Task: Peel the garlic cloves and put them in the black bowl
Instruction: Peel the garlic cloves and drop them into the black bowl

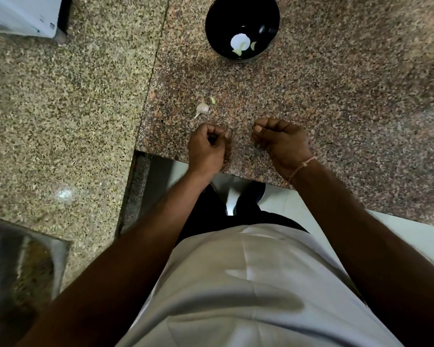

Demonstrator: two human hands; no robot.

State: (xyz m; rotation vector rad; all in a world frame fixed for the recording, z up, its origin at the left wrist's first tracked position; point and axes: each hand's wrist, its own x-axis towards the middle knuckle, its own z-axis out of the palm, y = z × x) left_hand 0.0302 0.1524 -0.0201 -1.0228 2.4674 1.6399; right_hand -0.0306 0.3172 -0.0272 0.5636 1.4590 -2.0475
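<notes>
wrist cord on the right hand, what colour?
Pale pink-tan cord around the right hand's wrist; head view.

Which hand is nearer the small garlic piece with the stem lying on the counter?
Left. The left hand sits just below the garlic piece, slightly to its right. The right hand is farther off, below and well to its right.

One black bowl stands at twelve o'clock, and two peeled cloves lie inside it. On the granite counter just left of centre are one partial garlic head and one loose clove touching nothing. Two hands, left hand and right hand, sit near centre, with one thread bracelet on the right wrist.
</notes>
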